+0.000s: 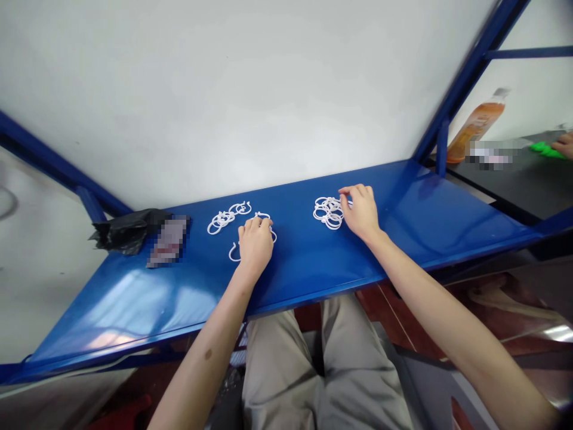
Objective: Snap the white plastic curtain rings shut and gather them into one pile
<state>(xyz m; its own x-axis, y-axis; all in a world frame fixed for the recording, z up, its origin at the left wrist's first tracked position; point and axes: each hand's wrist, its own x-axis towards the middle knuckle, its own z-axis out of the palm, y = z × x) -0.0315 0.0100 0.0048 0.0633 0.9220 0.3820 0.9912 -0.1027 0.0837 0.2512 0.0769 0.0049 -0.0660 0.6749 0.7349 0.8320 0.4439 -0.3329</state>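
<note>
My left hand [256, 243] is closed over a few white open rings with small knobbed ends, of the shower curtain ring kind. One white ring [233, 252] sticks out on its left side, and others show behind and to the right of the fingers; the fingertips are partly hidden. My right hand [360, 209] is at the right edge of a heap of white rings [328, 212], thumb and fingers bent in around part of a ring. A looser cluster of white rings [221, 220] lies beyond my left hand, to its left.
The rings lie on a blue metal table [295, 263] against a white wall [268, 89]. A black plastic bag [128, 232] and a blurred flat item [170, 240] lie at the left. On a dark table at the right are an orange bottle [478, 126], green things [547, 149] and another person's hand [564, 145].
</note>
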